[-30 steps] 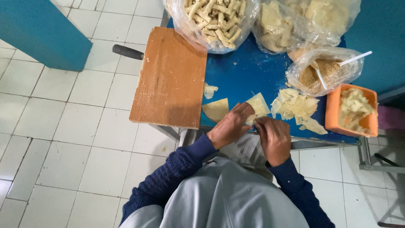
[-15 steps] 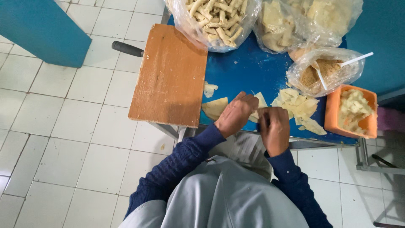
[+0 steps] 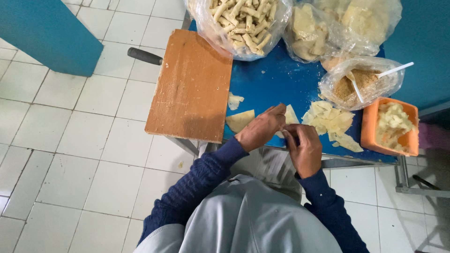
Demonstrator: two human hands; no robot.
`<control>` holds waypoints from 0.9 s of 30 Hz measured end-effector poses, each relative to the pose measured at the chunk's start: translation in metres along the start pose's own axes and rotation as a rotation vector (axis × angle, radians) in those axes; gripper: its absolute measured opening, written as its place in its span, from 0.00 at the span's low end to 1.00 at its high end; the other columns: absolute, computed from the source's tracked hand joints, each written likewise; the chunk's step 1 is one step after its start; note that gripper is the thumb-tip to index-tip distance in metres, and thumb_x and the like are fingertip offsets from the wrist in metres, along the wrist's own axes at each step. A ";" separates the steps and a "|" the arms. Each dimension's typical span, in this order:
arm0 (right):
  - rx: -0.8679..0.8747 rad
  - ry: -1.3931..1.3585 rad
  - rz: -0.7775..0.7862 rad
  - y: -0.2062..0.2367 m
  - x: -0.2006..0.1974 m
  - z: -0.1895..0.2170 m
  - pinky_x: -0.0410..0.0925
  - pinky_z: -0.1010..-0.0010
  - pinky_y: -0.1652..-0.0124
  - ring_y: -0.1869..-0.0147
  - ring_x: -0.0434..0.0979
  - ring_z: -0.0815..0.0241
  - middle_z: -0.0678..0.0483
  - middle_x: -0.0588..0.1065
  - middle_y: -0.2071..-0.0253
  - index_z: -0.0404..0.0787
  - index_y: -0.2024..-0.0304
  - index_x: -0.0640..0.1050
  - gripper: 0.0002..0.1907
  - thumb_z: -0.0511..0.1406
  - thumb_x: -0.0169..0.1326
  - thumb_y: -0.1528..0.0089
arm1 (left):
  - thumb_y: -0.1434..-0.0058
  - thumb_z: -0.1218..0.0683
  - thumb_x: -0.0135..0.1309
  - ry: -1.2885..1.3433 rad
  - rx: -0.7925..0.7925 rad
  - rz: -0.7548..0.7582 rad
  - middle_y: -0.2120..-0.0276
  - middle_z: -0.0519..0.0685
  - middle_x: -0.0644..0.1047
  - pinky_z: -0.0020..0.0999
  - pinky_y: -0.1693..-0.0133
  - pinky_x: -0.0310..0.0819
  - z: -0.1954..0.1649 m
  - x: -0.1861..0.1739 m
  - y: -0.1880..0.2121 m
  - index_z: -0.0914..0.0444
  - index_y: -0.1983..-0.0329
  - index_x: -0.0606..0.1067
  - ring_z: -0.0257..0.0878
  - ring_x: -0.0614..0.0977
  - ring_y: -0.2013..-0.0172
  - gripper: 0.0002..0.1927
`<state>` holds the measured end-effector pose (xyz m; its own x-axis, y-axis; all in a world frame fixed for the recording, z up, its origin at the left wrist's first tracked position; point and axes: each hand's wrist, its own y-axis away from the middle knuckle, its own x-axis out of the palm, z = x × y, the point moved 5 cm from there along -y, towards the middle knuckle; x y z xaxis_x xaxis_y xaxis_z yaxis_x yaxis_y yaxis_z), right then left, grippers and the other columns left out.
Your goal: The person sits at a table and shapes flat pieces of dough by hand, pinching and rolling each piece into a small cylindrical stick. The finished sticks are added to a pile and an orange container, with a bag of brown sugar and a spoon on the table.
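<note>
A thin, pale wrapper [image 3: 289, 117] is being worked between the two hands at the near edge of the blue table [image 3: 272, 84], just beside a loose pile of wrappers [image 3: 330, 122]. The left hand [image 3: 260, 127] is curled over it with the fingers bent, and the right hand [image 3: 304, 147] is closed in a pinch against the same piece; how much of the sheet is gripped cannot be told, since most of it is hidden under the fingers. The sheet is judged to be light, limp and easily torn, so it is best taken by its edges with fingertips only. Another wrapper [image 3: 240, 120] lies flat beside the wooden board [image 3: 192, 86]. Further back, a bag of rolled sticks [image 3: 241, 23] and an orange tub [image 3: 391, 126] of filling are seen.
</note>
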<state>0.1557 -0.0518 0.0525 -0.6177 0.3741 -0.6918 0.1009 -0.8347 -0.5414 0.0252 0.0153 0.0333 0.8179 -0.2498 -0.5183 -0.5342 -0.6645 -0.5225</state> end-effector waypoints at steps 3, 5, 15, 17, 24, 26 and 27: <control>-0.018 0.003 0.010 -0.001 0.000 -0.001 0.68 0.58 0.58 0.55 0.75 0.48 0.50 0.77 0.59 0.37 0.59 0.80 0.05 0.30 0.62 0.37 | 0.40 0.63 0.52 -0.023 0.024 0.012 0.57 0.58 0.72 0.44 0.56 0.73 0.003 0.000 -0.004 0.67 0.66 0.71 0.56 0.77 0.55 0.01; -0.019 0.029 0.019 -0.002 0.000 -0.003 0.68 0.57 0.57 0.55 0.75 0.48 0.50 0.77 0.60 0.38 0.60 0.80 0.05 0.30 0.62 0.38 | 0.39 0.63 0.51 -0.025 -0.063 0.058 0.59 0.57 0.73 0.46 0.59 0.71 0.008 0.001 -0.004 0.67 0.65 0.71 0.57 0.77 0.57 0.01; -0.057 0.182 -0.063 0.001 0.004 0.000 0.66 0.58 0.55 0.54 0.72 0.47 0.50 0.75 0.59 0.37 0.58 0.80 0.06 0.29 0.62 0.37 | 0.39 0.63 0.50 -0.076 -0.019 0.010 0.58 0.57 0.70 0.45 0.57 0.72 0.001 -0.004 -0.010 0.66 0.67 0.68 0.55 0.77 0.56 0.03; -0.064 0.192 -0.054 0.002 0.005 -0.001 0.66 0.58 0.55 0.54 0.71 0.47 0.50 0.75 0.59 0.37 0.57 0.80 0.06 0.29 0.62 0.36 | 0.37 0.62 0.51 -0.096 -0.057 0.040 0.58 0.57 0.70 0.45 0.57 0.72 -0.001 -0.004 -0.008 0.67 0.65 0.69 0.55 0.77 0.56 0.04; -0.062 0.303 -0.060 0.014 0.007 -0.002 0.63 0.56 0.48 0.48 0.67 0.47 0.50 0.71 0.51 0.41 0.50 0.80 0.11 0.29 0.60 0.35 | 0.38 0.64 0.50 -0.156 0.017 -0.012 0.54 0.57 0.69 0.46 0.53 0.72 -0.012 -0.009 -0.004 0.67 0.63 0.68 0.55 0.75 0.52 0.03; -0.041 0.378 -0.043 0.022 0.008 0.000 0.61 0.56 0.46 0.45 0.65 0.48 0.52 0.69 0.46 0.44 0.44 0.81 0.16 0.29 0.58 0.35 | 0.39 0.64 0.51 -0.171 -0.015 0.003 0.55 0.56 0.69 0.45 0.53 0.73 -0.011 -0.009 -0.005 0.67 0.63 0.68 0.54 0.75 0.51 0.04; -0.030 0.431 -0.024 0.025 0.010 0.002 0.60 0.56 0.45 0.44 0.64 0.48 0.54 0.69 0.43 0.45 0.41 0.80 0.18 0.29 0.57 0.34 | 0.39 0.64 0.51 -0.176 -0.033 0.013 0.55 0.56 0.69 0.45 0.53 0.73 -0.012 -0.008 -0.004 0.67 0.63 0.68 0.54 0.75 0.51 0.04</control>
<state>0.1509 -0.0697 0.0326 -0.2383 0.5332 -0.8117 0.1166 -0.8141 -0.5690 0.0230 0.0112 0.0475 0.7594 -0.1337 -0.6367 -0.5347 -0.6858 -0.4938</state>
